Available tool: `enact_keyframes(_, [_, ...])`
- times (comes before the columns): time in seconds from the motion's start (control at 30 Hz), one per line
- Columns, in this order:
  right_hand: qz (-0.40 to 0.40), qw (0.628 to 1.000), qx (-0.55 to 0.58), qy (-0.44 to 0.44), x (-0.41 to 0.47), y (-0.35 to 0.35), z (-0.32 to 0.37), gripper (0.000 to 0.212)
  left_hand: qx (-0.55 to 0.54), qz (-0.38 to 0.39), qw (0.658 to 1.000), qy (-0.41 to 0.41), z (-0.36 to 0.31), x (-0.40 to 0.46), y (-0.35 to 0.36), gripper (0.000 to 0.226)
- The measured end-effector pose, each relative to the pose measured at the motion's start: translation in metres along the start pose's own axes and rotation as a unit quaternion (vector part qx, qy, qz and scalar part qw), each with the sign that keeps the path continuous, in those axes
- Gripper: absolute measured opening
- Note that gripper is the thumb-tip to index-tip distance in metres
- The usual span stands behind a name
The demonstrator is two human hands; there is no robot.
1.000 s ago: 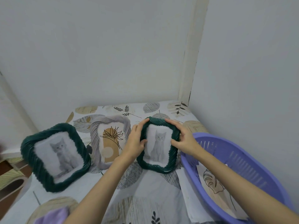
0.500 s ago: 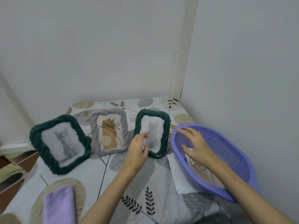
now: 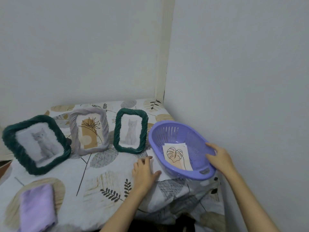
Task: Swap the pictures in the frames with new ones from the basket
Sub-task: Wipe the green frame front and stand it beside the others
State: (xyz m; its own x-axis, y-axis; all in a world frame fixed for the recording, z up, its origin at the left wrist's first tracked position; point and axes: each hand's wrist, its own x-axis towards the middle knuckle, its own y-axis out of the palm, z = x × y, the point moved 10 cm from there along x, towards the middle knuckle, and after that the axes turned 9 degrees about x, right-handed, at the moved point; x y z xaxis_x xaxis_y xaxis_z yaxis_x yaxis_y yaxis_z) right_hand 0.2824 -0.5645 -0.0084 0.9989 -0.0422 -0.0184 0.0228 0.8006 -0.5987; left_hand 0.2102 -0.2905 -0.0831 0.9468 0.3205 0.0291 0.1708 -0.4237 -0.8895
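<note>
A folded lilac cloth (image 3: 37, 208) lies at the near left corner of the surface (image 3: 93, 178), which is covered by a white sheet printed with leaves and ovals. Three frames stand upright in a row behind it. The left frame (image 3: 36, 144) has a dark green twisted-rope border and shows a grey cat, and it is tilted. The middle frame (image 3: 89, 130) has a pale grey twisted border and shows a line-drawn flower over tan shapes. The right frame (image 3: 130, 130) is narrower, dark green, and shows a seated grey cat.

The left hand (image 3: 144, 171) rests palm down on the surface in front of the right frame, just beside the basket, fingers spread and relaxed, holding nothing.

The basket (image 3: 180, 131) is an oval lilac plastic tub with slotted walls, standing at the right edge of the surface beside the wall. Inside it lies a small stack of prints (image 3: 177, 156); the top one shows a line-drawn monstera leaf over a tan shape.

The right hand (image 3: 219, 157) grips the basket's right rim, the fingers curled over the edge.
</note>
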Motion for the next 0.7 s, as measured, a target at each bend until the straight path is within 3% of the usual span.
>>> enact_keyframes(0.13, [0.037, 0.983, 0.161, 0.074, -0.003, -0.003, -0.02, 0.056, 0.001, 0.008, 1.0, -0.01, 0.003, 0.0, 0.001, 0.068])
enact_keyframes(0.4, [-0.044, 0.95, 0.302, 0.074, -0.003, -0.039, -0.036, 0.056, -0.037, 0.077, 0.994, -0.073, 0.005, 0.012, 0.01, 0.082])
enact_keyframes(0.57, [-0.076, 0.917, 0.38, 0.096, -0.003, -0.044, -0.049, 0.058, -0.069, 0.094, 0.99, -0.081, -0.007, 0.019, 0.019, 0.07])
enact_keyframes(0.7, [-0.085, 0.889, 0.438, 0.102, -0.005, -0.048, -0.049, 0.056, -0.11, 0.101, 0.988, -0.043, -0.015, 0.023, 0.023, 0.059])
